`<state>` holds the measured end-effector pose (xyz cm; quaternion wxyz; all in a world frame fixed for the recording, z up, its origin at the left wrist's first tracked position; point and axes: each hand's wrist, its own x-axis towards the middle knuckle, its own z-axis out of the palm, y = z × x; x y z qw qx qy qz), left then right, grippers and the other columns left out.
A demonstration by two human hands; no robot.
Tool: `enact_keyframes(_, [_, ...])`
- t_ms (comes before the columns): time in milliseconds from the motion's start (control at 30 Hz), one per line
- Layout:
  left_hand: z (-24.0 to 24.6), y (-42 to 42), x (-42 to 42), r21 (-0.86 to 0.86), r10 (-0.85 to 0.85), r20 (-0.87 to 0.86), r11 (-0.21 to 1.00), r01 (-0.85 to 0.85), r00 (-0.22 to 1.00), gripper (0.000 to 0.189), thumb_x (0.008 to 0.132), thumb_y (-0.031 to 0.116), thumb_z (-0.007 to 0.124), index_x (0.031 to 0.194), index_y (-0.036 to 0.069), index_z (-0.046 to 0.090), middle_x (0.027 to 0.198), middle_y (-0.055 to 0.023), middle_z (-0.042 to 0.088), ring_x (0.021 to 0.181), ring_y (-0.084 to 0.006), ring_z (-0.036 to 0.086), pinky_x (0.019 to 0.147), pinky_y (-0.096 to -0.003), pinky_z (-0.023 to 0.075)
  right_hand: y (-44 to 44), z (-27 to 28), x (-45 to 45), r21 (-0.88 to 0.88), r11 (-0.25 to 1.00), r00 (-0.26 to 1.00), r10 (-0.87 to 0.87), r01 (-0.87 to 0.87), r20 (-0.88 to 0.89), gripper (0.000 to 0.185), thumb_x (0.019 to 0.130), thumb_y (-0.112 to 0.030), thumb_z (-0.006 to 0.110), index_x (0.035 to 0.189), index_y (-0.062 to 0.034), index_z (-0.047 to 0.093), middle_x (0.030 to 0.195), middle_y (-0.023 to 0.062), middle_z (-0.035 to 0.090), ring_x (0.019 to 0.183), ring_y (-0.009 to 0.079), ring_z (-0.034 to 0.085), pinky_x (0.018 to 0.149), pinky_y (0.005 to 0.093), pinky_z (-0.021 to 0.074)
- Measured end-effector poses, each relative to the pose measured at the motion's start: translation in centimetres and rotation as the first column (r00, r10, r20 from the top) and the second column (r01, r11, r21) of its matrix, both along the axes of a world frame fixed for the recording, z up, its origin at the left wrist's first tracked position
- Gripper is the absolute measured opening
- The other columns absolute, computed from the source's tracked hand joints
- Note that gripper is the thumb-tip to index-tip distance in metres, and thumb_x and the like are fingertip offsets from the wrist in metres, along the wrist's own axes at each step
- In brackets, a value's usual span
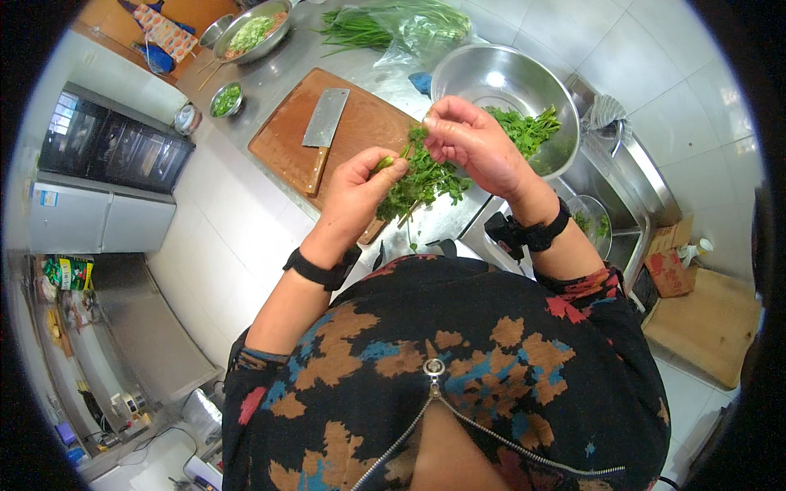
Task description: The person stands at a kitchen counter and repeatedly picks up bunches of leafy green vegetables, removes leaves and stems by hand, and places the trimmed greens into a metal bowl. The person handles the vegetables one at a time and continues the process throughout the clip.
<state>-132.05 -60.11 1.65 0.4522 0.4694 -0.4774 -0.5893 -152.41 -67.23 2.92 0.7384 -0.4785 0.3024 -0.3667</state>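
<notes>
My left hand (362,184) pinches the pale stem end of a leafy green herb sprig (405,150), which looks like cilantro. With thumb and forefinger together, my right hand (470,141) grips the leafy side of that sprig; its fingers partly hide the leaves. Below both hands a pile of the same herb (430,181) lies on the steel counter, beside the wooden cutting board (279,132). On the board rests a cleaver (326,119) with a wooden handle. Behind my right hand, a large steel bowl (491,73) contains more of the herb.
Garlic chives (362,27) and a plastic bag (430,30) lie behind the board. A bowl of chopped filling (258,37) and a small bowl of chopped greens (227,100) stand at the far left. To the right are a sink (635,205) and a strainer (592,227).
</notes>
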Motion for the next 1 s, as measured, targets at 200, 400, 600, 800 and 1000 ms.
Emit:
enact_keyframes(200, [0.4,0.6,1.1,-0.026,0.0,-0.033,1.0,-0.001,0.999,0.012,0.097,0.018,0.061,0.096,0.007,0.062,0.077,0.0075,0.051,0.067,-0.0021,0.044,0.059,-0.0182,0.0346,0.0,-1.5,-0.8,0.013,1.0,0.998,-0.007,0.008,-0.066,0.01,0.095,-0.016,0.06,0.098,-0.0065,0.06,0.088,0.0014,0.062,0.076,0.0096,0.061,0.069,0.0227,0.0493])
enact_keyframes(400, [0.9,0.8,1.7,0.031,-0.019,-0.115,0.999,0.023,0.993,0.012,0.098,0.019,0.06,0.094,0.007,0.062,0.077,0.0062,0.051,0.067,-0.0038,0.044,0.06,-0.0195,0.0357,1.0,-1.1,-0.2,0.135,0.99,0.998,0.03,-0.038,0.057,0.013,0.092,-0.01,0.062,0.104,-0.005,0.059,0.09,0.0045,0.063,0.078,0.0124,0.064,0.071,0.0248,0.0526])
enact_keyframes(600, [0.9,0.9,2.0,0.026,0.031,-0.121,0.999,-0.028,0.992,0.011,0.097,0.017,0.06,0.094,0.007,0.062,0.077,0.0056,0.052,0.067,-0.0046,0.045,0.061,-0.0198,0.0367,1.1,-1.5,-0.1,0.018,0.999,0.995,0.031,-0.033,0.098,0.021,0.089,-0.003,0.066,0.11,-0.0031,0.062,0.093,0.0059,0.066,0.081,0.014,0.067,0.074,0.0256,0.0547])
enact_keyframes(800, [0.8,1.1,2.4,-0.024,0.029,0.062,0.999,-0.027,0.998,0.009,0.095,0.014,0.062,0.094,0.006,0.065,0.082,0.0056,0.053,0.071,-0.0032,0.045,0.063,-0.0193,0.0359,1.1,-2.3,-0.5,-0.287,0.954,0.979,0.029,-0.087,-0.201,0.015,0.088,-0.006,0.068,0.103,-0.0022,0.067,0.093,0.0053,0.069,0.084,0.0135,0.067,0.075,0.026,0.0546])
enact_keyframes(1000, [0.6,1.1,2.2,-0.067,0.022,0.094,0.998,-0.016,0.995,0.01,0.095,0.014,0.062,0.094,0.003,0.065,0.082,0.0066,0.052,0.073,-0.0025,0.045,0.063,-0.0192,0.0352,1.3,-2.2,-0.4,-0.773,0.617,0.871,-0.287,-0.151,-0.399,0.013,0.084,-0.007,0.07,0.096,-0.0028,0.068,0.085,0.0085,0.067,0.076,0.0196,0.067,0.069,0.0297,0.0531])
